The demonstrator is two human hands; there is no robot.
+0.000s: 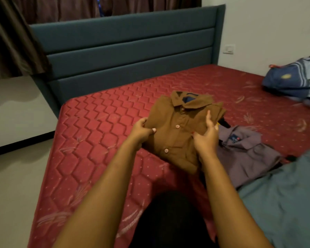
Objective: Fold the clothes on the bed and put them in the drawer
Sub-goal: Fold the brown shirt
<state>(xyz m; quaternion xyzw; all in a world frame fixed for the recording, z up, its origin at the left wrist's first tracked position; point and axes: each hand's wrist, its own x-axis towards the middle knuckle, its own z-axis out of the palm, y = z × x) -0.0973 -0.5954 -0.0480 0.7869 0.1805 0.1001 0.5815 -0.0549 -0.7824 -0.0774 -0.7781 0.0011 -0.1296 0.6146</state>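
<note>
Brown shirt (172,138) in the centre of the frame, folded to a rough rectangle, collar up and away from the camera. Matte woven cloth with a row of pale round buttons down the front and a dark blue label inside the collar. It is held over the mattress (97,140); can't tell if its lower edge touches.

Left hand (142,130) pinches the shirt's left edge, thumb on top, fingers (141,122) curled under. Right hand (207,135) grips the right edge, thumb on the front, fingers (208,117) stretched up along the side. Both are clamped on the cloth.

Just right of it lies a grey shirt (245,154), folded, collar up, flat on the mattress. Something black (224,122) shows between the two shirts, unclear what. Lower right, a teal cloth (284,197), smooth, with soft wrinkles.

The mattress is red and quilted in a zigzag pattern with pale feather prints, and has no sheet. Upper right, a blue backpack (292,79) lies on it, slumped.

Headboard (129,49) is dark teal, padded in horizontal bands. Brown curtain (14,43) at upper left, pleated. White wall with a socket (228,49) at upper right. Pale plain floor (16,185) at left.
</note>
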